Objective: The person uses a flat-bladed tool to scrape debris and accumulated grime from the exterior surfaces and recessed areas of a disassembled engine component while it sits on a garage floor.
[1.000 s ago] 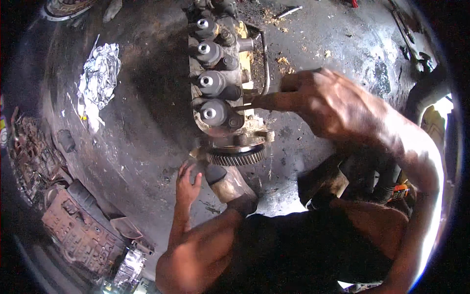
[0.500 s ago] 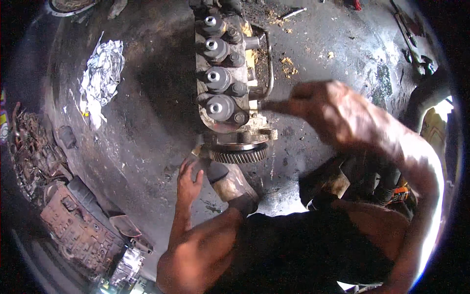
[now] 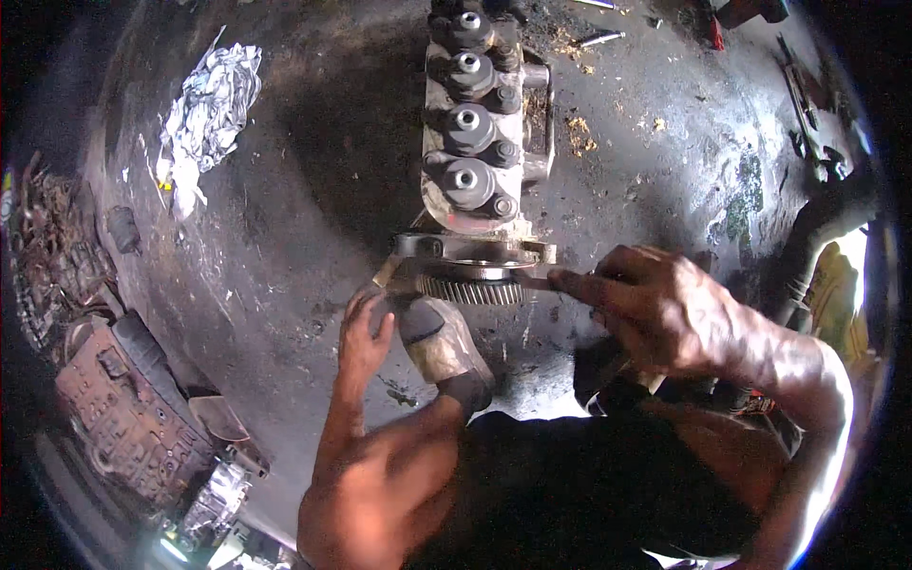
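Pinching thin tool (image 3: 536, 283) w/ R hand (image 3: 670, 318); gear (image 3: 472, 292) just L of those fingertips. Metal block (image 3: 484, 147) up-L of same fingers, beyond gear. L hand (image 3: 364, 342): fingers bent, can't tell if gripping anything; shoe (image 3: 445, 350) just R of them.

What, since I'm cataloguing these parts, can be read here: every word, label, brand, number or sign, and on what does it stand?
No text can be read on anything in view.
Metal block: no legible marking.
Gear: no legible marking.
Crumpled silver wrapper: no legible print.
Red-orange item at lower right: too small and blurred.
Yellow-green patch at the left edge: too blurred.
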Tool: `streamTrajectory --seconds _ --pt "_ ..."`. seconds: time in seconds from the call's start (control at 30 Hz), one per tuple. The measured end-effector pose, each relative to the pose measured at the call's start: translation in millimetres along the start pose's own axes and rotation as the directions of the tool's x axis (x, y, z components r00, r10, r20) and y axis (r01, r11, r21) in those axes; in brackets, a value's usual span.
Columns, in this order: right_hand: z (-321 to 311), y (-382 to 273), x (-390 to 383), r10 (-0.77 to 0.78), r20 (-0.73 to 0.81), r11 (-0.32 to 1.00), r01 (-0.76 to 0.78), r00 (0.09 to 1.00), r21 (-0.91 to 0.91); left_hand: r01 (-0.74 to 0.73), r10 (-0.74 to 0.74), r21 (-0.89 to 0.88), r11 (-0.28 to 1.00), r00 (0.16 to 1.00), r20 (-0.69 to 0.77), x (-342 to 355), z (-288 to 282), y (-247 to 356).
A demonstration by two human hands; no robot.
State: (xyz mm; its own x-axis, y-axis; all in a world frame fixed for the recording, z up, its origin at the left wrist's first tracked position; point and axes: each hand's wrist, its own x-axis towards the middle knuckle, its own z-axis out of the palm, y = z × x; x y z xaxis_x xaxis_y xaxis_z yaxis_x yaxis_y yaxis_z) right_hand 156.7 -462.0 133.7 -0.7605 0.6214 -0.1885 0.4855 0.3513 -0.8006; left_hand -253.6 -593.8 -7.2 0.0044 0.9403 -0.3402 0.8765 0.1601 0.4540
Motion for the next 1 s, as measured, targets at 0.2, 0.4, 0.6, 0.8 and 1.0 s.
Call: streamTrajectory --seconds 0.2,0.4,0.6,0.8,1.0 --pt "16 -14 6 0.018 -0.081 0.999 -0.014 0.997 0.051 -0.003 0.003 -0.045 0.999 1.000 0.007 2 -9 5" --pt "33 -17 18 0.192 -0.268 0.981 -0.181 0.944 0.066 0.065 -0.065 0.002 0.998 0.997 0.042 28 -11 10" --pt "44 -48 30 0.395 -0.264 0.898 -0.310 0.880 0.313 -0.060 0.060 -0.032 0.998 0.998 0.005 50 -17 5" --pt "50 -52 31 0.322 -0.294 0.936 -0.255 0.900 0.243 -0.066 0.065 -0.092 0.994 0.998 -0.010 60 -15 3" --pt "45 -57 32 0.462 -0.301 0.882 -0.399 0.834 0.249 -0.058 0.045 -0.114 0.992 0.993 -0.109 61 -13 3"
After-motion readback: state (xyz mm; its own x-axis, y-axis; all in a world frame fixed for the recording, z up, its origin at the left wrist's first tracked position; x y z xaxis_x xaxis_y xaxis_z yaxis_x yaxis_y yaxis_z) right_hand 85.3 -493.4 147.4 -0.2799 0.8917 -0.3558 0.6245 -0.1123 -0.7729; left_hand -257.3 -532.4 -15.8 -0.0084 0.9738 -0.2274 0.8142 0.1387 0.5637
